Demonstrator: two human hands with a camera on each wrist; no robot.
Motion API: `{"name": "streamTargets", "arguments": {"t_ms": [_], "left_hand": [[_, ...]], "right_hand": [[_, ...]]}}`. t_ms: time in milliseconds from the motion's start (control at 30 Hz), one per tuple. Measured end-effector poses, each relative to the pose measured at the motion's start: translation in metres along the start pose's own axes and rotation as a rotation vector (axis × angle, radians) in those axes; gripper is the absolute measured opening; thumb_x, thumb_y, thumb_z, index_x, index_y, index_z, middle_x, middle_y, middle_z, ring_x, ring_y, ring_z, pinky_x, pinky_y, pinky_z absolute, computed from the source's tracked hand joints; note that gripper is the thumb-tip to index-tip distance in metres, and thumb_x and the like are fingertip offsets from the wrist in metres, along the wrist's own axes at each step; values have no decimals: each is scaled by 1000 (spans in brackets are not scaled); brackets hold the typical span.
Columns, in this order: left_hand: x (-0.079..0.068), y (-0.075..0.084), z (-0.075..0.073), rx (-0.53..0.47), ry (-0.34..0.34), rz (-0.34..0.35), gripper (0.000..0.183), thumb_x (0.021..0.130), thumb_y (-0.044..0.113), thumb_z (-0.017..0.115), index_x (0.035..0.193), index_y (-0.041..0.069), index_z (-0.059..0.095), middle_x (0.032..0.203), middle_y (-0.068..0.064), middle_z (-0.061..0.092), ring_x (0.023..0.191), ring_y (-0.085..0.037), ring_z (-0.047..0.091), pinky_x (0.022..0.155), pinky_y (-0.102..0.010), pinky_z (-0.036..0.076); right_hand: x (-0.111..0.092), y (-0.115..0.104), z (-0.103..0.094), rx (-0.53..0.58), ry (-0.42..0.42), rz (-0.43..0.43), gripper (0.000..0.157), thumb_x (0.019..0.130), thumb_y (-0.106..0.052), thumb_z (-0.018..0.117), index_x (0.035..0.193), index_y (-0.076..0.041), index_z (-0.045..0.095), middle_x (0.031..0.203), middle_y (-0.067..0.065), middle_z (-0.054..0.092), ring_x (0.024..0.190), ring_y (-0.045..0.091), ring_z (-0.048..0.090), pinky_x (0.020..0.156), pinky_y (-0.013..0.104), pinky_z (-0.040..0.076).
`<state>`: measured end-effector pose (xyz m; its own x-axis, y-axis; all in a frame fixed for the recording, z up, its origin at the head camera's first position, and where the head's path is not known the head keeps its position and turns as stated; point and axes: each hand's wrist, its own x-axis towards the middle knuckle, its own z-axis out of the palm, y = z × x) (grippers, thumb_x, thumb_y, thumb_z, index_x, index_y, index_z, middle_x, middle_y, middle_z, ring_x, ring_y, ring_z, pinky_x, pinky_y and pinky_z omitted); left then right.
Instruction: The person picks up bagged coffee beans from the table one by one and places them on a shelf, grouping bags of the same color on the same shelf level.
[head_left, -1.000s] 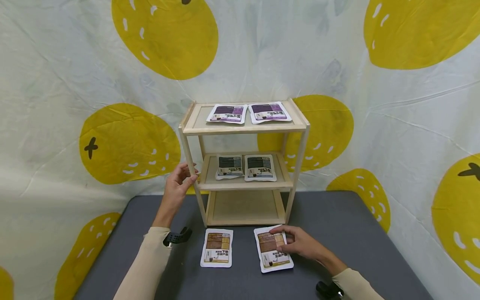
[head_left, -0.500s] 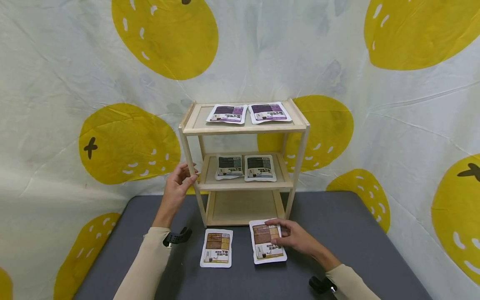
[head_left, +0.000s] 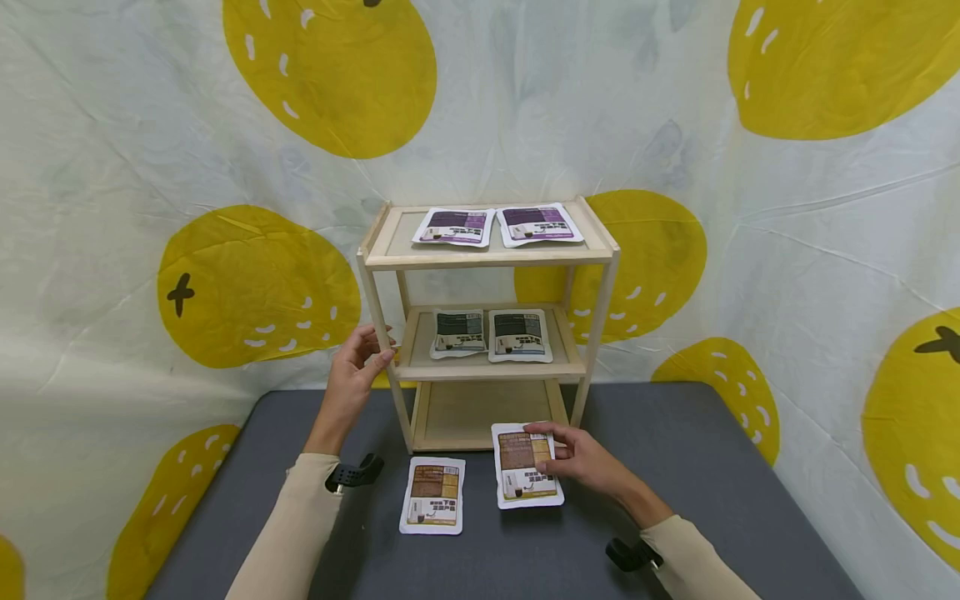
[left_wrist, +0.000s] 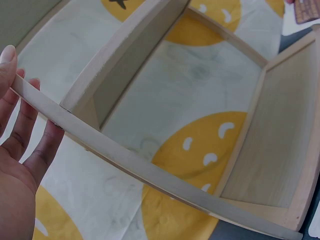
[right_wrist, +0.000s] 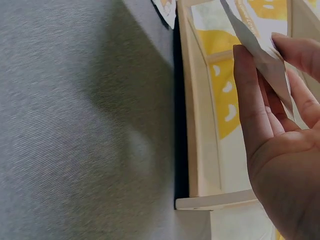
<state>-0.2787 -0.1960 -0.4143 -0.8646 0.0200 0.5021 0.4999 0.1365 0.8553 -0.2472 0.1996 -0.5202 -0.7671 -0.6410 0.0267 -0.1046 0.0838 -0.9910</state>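
Note:
My right hand (head_left: 592, 468) pinches a flat white pouch with a brown and gold label (head_left: 517, 467) by its right edge. In the right wrist view the pouch (right_wrist: 267, 67) is seen nearly edge-on between thumb and fingers, lifted off the table before the bottom shelf. On the left, my left hand (head_left: 354, 371) holds the front post (left_wrist: 125, 155) of a three-tier wooden rack (head_left: 487, 408), thumb and fingers on either side of it. A second brown-labelled pouch (head_left: 432, 496) lies flat on the table in front of the rack.
Two purple-labelled pouches, one on the left (head_left: 453, 227) and one on the right (head_left: 540, 225), lie on the top shelf. Two dark green-labelled pouches (head_left: 520, 336) lie side by side on the middle shelf. A printed curtain (head_left: 480, 100) hangs behind the dark grey table (head_left: 660, 433).
The right hand has raised the brown-labelled pouch from the table and carried it forward and slightly left toward the rack. The left hand has stayed on the post.

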Motion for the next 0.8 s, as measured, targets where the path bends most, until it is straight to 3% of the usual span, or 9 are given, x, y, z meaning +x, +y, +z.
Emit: {"name": "streamTargets", "arguments": {"t_ms": [167,400,567,700,800], "left_hand": [[-1,7,0,-6,-3,-33,39,99,-1,62,137,-2,53,109,5,64,111,-35,59,88,-25,52],[-6,29,4,5,-11,-19,37,99,-1,61,135,-3,54,109,5,64,110,-39,58,88,-23,51],[-6,30,4,-3,-7,-14,35,99,-1,61,134,-2,55,109,5,64,112,-46,56,88,-23,52],[-5,28,5,-3,-3,-21,36,99,-2,61,134,-2,55,108,5,64,110,-41,57,87,-24,52],[-3,18,3,-10,-2,-25,36,98,-3,61,134,-2,55,107,5,64,110,-41,57,87,-24,52]], "right_hand": [[7,-5,1,14,29,-1,62,92,-1,73,148,-1,46,129,30,57,103,26,69,82,33,59],[17,-10,1,6,43,-14,61,93,0,70,148,3,44,127,31,60,102,23,70,82,32,59],[23,-15,0,1,45,-25,60,96,3,65,150,2,41,126,30,60,101,22,69,82,32,59],[28,-17,-2,12,63,-3,59,96,0,66,151,0,42,127,29,61,104,25,69,84,33,58],[31,-18,-2,6,90,14,59,96,-4,68,150,-1,43,128,27,62,105,26,69,84,33,58]]}}
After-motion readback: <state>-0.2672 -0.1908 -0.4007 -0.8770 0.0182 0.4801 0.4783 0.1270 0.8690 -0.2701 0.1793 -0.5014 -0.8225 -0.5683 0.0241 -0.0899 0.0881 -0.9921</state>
